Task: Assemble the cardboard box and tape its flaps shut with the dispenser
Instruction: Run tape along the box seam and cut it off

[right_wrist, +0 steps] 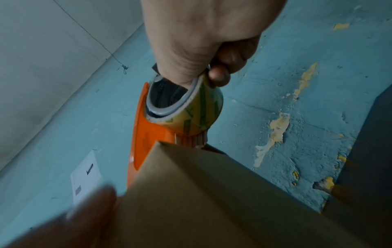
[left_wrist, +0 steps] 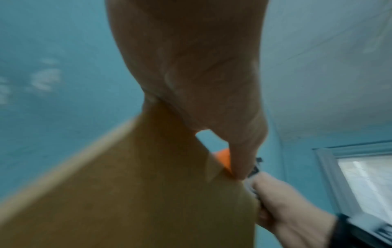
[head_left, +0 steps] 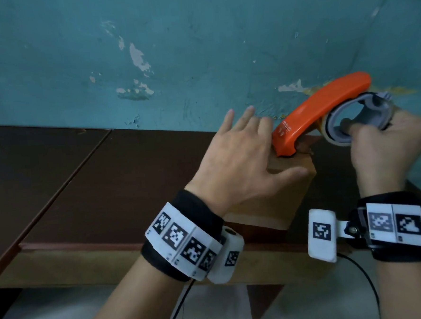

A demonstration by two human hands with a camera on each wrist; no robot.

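At centre right of the head view, a left hand (head_left: pixel 241 157) lies spread flat on the cardboard box (head_left: pixel 276 199) as the right hand (head_left: pixel 386 146), gripping the orange tape dispenser (head_left: pixel 317 108), should draw steadily along the seam.

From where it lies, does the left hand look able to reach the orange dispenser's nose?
Probably yes. The left hand rests flat on the cardboard box, fingers straight, right beside the dispenser nose; nothing lies between them. The right hand grips the roll end.

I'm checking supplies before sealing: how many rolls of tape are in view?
1: a yellowish tape roll with green print mounted in the orange plastic dispenser, gripped by the right hand. Others may be out of view.
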